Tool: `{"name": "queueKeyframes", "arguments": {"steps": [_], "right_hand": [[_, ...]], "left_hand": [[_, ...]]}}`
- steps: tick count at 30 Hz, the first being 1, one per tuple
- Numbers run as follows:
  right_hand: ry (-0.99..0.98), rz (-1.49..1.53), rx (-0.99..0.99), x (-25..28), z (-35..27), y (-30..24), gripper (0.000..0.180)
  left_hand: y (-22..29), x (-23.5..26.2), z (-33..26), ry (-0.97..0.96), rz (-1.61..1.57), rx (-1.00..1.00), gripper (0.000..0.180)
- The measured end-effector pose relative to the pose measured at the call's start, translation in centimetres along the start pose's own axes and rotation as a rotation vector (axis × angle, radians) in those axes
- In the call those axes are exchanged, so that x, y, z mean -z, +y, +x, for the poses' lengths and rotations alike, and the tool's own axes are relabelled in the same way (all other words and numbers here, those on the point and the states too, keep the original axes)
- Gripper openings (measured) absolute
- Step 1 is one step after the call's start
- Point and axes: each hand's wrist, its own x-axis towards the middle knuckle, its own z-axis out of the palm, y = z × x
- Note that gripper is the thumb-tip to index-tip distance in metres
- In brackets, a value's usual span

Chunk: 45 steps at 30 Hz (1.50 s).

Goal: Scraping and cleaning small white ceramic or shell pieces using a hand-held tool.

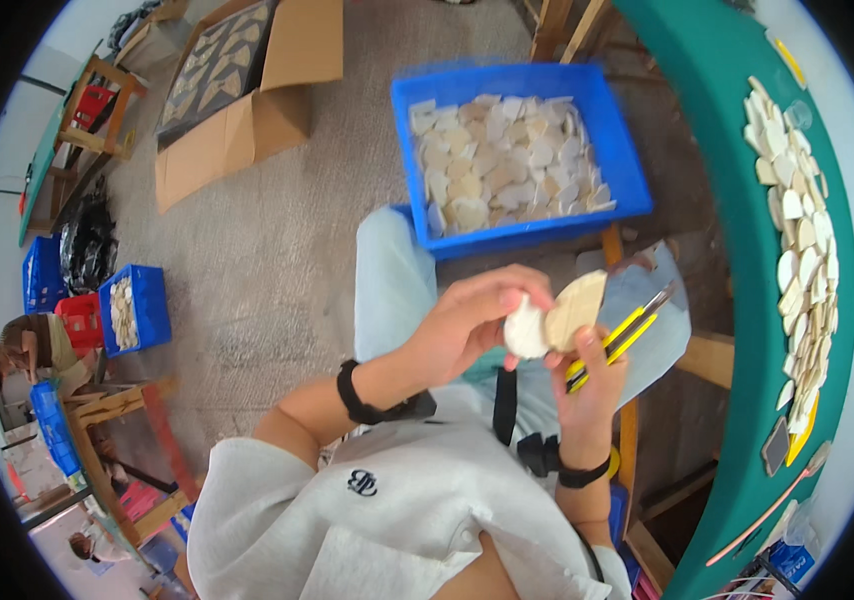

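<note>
My left hand [469, 322] pinches a small white rounded piece [524, 328] between thumb and fingers. My right hand [592, 378] grips a yellow utility knife [627, 340], its blade pointing up and to the right. The same hand holds a tan half-round piece [574, 312] by its lower end, thumb against it. The two pieces meet or overlap in front of my lap; whether they are joined I cannot tell. A blue bin [532, 233] just beyond my knees carries many flat white and tan pieces [507, 155].
On the right, a green table [747, 330] bears a long heap of similar pieces [802, 250] and a phone [775, 445]. An open cardboard box [212, 150] stands on the floor at far left. Another blue bin [147, 310] and a seated person [42, 345] are further left.
</note>
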Motion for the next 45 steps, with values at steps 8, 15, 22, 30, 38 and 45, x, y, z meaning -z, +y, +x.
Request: {"name": "queueKeyframes", "arguments": {"steps": [8,15,22,30,38,45], "right_hand": [[0.088,0.055,-0.060,-1.1,1.4,-0.2,0.019],[0.146,0.008,0.016,-0.7,2.1,0.7,0.021],[-0.039,-0.343,-0.146,-1.1,3.0,3.4,0.019],[-0.128,-0.385,-0.152,-0.3,3.8,4.9,0.021],[-0.151,-0.321,-0.155,0.2,3.7,4.8,0.021],[-0.161,-0.298,-0.154,0.4,3.4,5.3,0.020]], "left_hand": [[-1.1,-0.9,0.6,0.066,0.325,-0.098,0.044],[0.8,1.3,2.1,0.250,-0.064,-0.136,0.033],[0.1,2.6,0.7,0.271,0.170,0.113,0.032],[-0.9,16.5,-3.8,0.528,0.913,0.218,0.029],[-4.8,22.1,-6.1,0.657,1.126,-0.096,0.027],[-4.1,21.2,-6.4,0.617,1.560,-0.139,0.026]]}}
